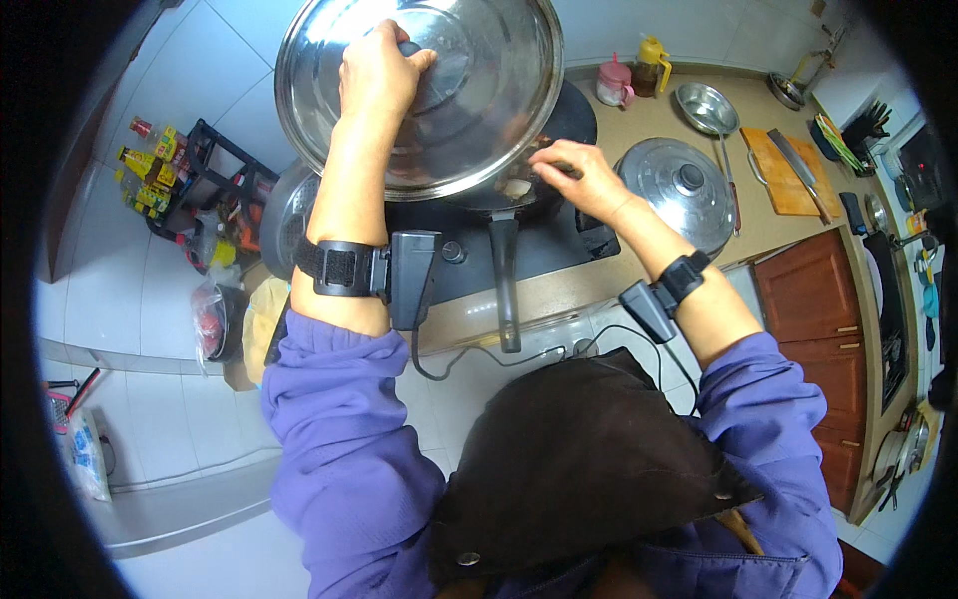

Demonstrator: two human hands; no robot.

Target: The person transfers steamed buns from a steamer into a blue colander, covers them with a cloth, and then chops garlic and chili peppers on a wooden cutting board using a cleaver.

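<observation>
My left hand (380, 71) grips the dark knob of a large round metal pan lid (479, 97), which is raised and tilted over the stove. Under its lower right edge shows part of a dark frying pan (505, 202), whose black handle (507, 284) points towards me. Food pieces lie in the pan; the lid hides much of it. My right hand (575, 176), at the pan's right side, is closed around a dark handle of a utensil, whose far end I cannot make out.
Right of the stove stands a lidded metal pot (677, 191). Beyond it are a metal strainer or bowl (706, 109) and a cleaver (793, 161) on a wooden cutting board (775, 198). A pink jar (614, 82) and an oil jug (650, 71) stand behind. Bottles (153, 172) are at the left.
</observation>
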